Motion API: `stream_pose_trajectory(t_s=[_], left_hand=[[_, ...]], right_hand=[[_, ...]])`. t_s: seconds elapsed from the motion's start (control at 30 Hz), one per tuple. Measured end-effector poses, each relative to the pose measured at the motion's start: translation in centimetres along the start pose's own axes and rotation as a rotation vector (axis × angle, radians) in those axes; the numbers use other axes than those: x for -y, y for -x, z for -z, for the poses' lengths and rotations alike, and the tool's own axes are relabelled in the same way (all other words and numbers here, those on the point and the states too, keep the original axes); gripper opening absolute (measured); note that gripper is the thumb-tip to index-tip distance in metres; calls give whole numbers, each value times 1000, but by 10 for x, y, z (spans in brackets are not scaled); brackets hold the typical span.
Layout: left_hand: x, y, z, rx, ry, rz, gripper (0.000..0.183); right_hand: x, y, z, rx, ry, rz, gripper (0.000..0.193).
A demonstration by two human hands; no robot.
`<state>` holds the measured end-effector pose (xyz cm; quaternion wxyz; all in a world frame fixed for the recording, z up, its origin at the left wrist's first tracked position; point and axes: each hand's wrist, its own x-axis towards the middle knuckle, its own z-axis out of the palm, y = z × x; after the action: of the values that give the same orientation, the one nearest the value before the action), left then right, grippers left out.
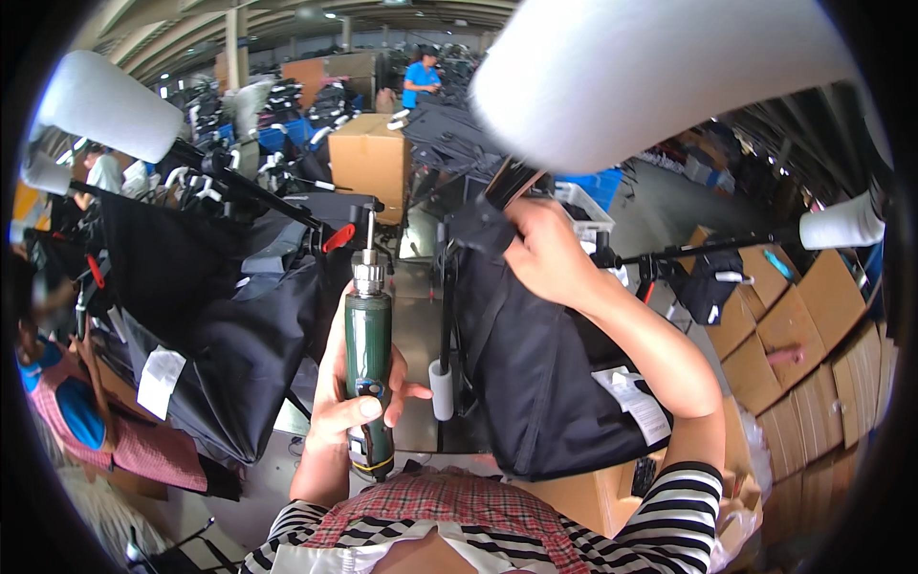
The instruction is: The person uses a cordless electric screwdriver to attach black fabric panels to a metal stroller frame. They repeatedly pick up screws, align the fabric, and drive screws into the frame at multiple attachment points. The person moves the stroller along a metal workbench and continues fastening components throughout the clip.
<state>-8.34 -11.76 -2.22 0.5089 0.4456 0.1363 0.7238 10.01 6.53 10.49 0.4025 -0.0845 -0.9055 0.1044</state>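
In my left hand (332,407) is a dark green electric screwdriver (368,335), held upright with its metal chuck and bit pointing up. The fingers wrap round its body and the thumb lies across the front. My right hand (555,256) is closed on a black frame joint (483,228) at the top of a black fabric body (526,373) with a white label. Its fingertips are partly hidden. Just above this hand, a large tube wrapped in white foam (660,77) looms close and blurred. A red lever (338,238) sits on a frame tube beside the screwdriver's bit.
To the left hangs another black fabric body (210,335) with a white tag; a foam-wrapped tube (115,105) rises above it. A cardboard box (370,167) stands ahead, flattened cartons (794,335) lean at right. One person (76,402) is at far left, another (421,77) farther back.
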Motion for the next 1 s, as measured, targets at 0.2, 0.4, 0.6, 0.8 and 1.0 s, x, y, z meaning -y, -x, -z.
stream_pose_trajectory(t_s=[0.2, 0.4, 0.6, 0.8, 1.0], left_hand=[[-1, -17, -16, 12, -91, -50, 107], [-3, -36, -28, 4, -132, -143, 102], [-1, -54, -25, 27, -97, -232, 111], [5, -75, -34, -2, -195, -299, 107], [8, -85, -37, 13, -176, -262, 111]], right_hand=[[1, -25, 0, 283, -286, 45, 19], [-2, -24, -1, 183, -212, 157, 27], [7, 9, -5, -112, 369, 89, 20], [17, 15, -6, -127, 266, 33, 17], [28, 23, -5, -154, 209, 13, 13]])
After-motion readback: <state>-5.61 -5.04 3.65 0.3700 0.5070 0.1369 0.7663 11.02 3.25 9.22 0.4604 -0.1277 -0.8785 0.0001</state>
